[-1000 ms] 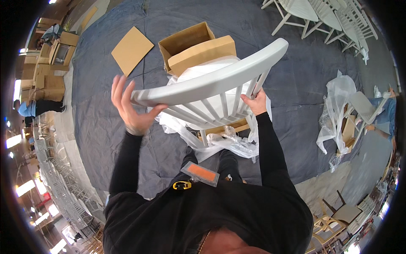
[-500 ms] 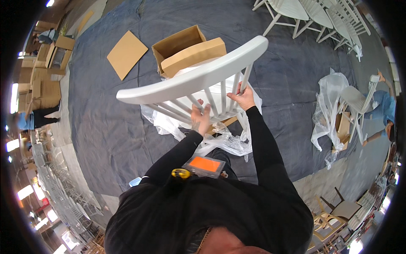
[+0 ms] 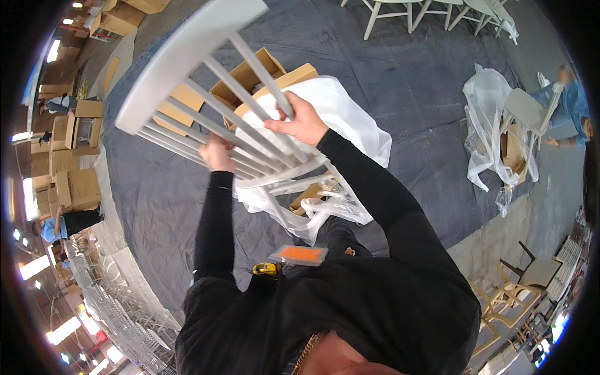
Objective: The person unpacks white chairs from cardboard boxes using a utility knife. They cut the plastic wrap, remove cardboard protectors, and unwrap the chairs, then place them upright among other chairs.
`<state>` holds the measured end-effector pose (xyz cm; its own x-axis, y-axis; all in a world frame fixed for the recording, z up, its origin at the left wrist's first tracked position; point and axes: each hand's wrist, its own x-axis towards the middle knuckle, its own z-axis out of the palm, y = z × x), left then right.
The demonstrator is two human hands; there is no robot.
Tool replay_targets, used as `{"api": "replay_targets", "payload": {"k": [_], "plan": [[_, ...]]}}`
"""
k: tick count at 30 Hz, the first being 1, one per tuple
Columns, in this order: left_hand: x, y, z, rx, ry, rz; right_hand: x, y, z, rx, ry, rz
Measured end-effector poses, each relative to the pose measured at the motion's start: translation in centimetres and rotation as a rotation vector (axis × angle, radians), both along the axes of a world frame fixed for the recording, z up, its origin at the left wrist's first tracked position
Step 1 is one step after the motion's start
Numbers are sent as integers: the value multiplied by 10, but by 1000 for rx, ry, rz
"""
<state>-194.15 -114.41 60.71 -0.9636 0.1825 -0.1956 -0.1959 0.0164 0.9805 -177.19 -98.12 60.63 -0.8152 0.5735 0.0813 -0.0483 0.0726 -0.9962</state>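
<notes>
A white spindle-back chair (image 3: pixel 182 59) leans in front of me, its back tilted toward the upper left. My left hand (image 3: pixel 219 154) is closed around spindles at the left of the chair back. Farther right, my right hand (image 3: pixel 302 120) wraps a spindle near the right edge, thumb across it. White foam wrapping (image 3: pixel 359 119) and clear plastic lie under and beside the chair, close to my feet. Behind the back stands an opened cardboard box (image 3: pixel 270 61), partly covered by the spindles. A flat cardboard sheet (image 3: pixel 181 112) shows between the spindles.
Dark cloth (image 3: pixel 431 125) covers the floor. At right, a person (image 3: pixel 565 106) is beside another white chair (image 3: pixel 524 109) with loose plastic (image 3: pixel 487 125). More white chairs (image 3: pixel 390 9) stand at the top. Cardboard boxes (image 3: pixel 78 184) and another person (image 3: pixel 56 228) are at left.
The chair has swung to the left and tilted, its top rail now at the upper left. Both hands moved left with it, still on the spindles.
</notes>
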Motion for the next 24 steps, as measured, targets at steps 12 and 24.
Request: {"api": "replay_targets", "payload": {"k": [12,24], "plan": [[-66,-86,204,-91,151,-301,49,-52,-36,812,-565,294],[-94,-233,391,-147,58,-527,134,86,-97,562,-1104,-720]]}}
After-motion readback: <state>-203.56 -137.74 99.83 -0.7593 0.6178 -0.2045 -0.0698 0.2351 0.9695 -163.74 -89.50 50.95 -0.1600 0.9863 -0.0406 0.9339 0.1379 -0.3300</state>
